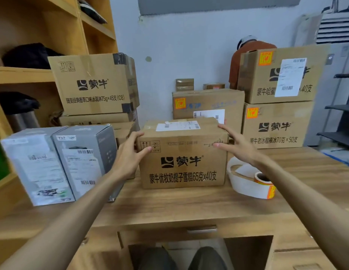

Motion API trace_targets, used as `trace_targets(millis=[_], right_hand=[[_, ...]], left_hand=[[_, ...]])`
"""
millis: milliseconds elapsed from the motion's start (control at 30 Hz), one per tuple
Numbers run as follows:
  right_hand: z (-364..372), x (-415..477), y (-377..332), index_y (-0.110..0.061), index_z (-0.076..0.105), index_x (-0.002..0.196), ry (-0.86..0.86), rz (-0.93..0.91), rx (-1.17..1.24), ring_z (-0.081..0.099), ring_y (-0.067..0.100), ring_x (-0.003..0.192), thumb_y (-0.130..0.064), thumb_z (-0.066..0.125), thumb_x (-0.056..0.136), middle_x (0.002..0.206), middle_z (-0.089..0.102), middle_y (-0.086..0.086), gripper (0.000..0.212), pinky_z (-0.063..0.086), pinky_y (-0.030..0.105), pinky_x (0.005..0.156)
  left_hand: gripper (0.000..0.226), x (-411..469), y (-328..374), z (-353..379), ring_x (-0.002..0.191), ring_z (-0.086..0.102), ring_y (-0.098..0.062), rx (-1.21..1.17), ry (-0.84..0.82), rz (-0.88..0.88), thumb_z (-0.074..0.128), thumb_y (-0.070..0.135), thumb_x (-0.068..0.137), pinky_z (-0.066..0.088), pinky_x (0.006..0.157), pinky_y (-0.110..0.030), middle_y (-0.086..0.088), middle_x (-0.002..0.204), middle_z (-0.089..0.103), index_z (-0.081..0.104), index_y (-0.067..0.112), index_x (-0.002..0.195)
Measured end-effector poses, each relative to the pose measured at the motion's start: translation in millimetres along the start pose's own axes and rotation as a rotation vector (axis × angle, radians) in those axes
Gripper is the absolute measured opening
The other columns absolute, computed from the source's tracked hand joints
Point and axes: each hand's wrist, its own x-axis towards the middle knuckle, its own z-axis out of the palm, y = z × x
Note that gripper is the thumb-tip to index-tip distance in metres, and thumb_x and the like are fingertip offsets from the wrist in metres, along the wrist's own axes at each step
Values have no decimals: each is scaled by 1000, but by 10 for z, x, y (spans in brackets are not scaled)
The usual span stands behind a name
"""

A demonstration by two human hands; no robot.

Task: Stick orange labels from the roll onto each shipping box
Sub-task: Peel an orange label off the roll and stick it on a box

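A brown shipping box [183, 162] with black print and a white address slip on top stands in the middle of the wooden desk [169, 203]. My left hand [128, 154] grips its upper left corner, thumb on the front face. My right hand [236, 143] lies at its upper right corner with fingers straight, thumb on the front and fingers along the top edge. The roll of orange labels [263, 182] sits on the desk just right of the box, with a loose loop of white backing paper [241, 180] around it.
Three brown boxes at the back right, one [208, 104] in the middle and two stacked [277, 75] [277, 125], each carry an orange label. Unlabelled brown boxes [93, 84] are stacked at the back left. Two grey cartons [58, 162] stand on the left. Wooden shelves [23, 75] line the left wall. A person in orange [247, 49] is behind the right stack.
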Motion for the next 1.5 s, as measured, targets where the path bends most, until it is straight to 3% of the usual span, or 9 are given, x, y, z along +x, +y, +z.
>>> trace_targets(millis=[167,367,500,633,733,867,1000,1267,1500], right_hand=[[-8,13,62,-24,40,150,27,-9,4,54,9,122,-17,73,88,143,50,-2,70,47,9,89],[-51,-83,-34,-30,39,142,61,-22,-3,64,-7,94,-17,74,88,124,52,-16,66,49,8,73],[-169,-267,45,-25,45,141,115,23,-203,61,-5,91,-32,77,85,123,53,-7,65,45,7,72],[-409,-541,193,-22,64,108,100,33,-547,55,10,89,-38,73,86,106,55,-7,28,40,28,75],[-553,-730,274,-22,68,89,79,98,-584,54,5,71,-34,72,87,89,61,-14,12,38,30,67],[-681,-974,402,-24,71,83,13,159,-627,53,-5,60,-28,73,86,65,62,-20,5,31,16,54],[-744,-1168,531,-24,74,91,-33,168,-623,53,-9,64,-19,71,85,77,64,-13,8,36,10,57],[-716,-1274,780,-23,69,102,-9,186,-539,54,-5,70,-15,75,82,99,66,-12,22,35,11,62],[-601,-1310,836,-20,68,109,82,207,-637,60,20,101,-27,70,90,112,67,-2,20,48,39,86]], left_hand=[[52,2,-17,41,114,59,-19,-22,6,-11,74,31,92,54,91,-35,0,130,61,51,28,139],[64,-8,6,59,133,46,-25,269,22,56,70,43,91,46,107,-51,-2,146,48,42,31,147],[56,-91,305,286,133,46,-28,400,210,449,72,29,91,40,113,-48,-12,143,49,53,13,140],[26,-228,655,906,108,60,-23,290,61,724,72,17,90,56,91,-44,-7,119,64,67,8,114],[23,-389,918,1412,102,58,-16,198,-242,647,65,27,97,56,82,-42,3,117,59,64,15,117],[29,-549,1157,1980,113,58,-17,109,-517,521,60,34,99,49,92,-40,11,130,55,59,27,126],[26,-632,1287,2297,88,52,-10,-17,-570,427,65,34,96,46,86,-34,9,125,56,62,24,120],[6,-594,1182,2511,80,60,-12,-124,-580,315,66,22,97,40,56,-22,4,94,60,68,17,94],[8,-448,1002,2367,84,57,-11,-45,-572,303,63,20,98,44,66,-26,8,93,58,68,18,93]])
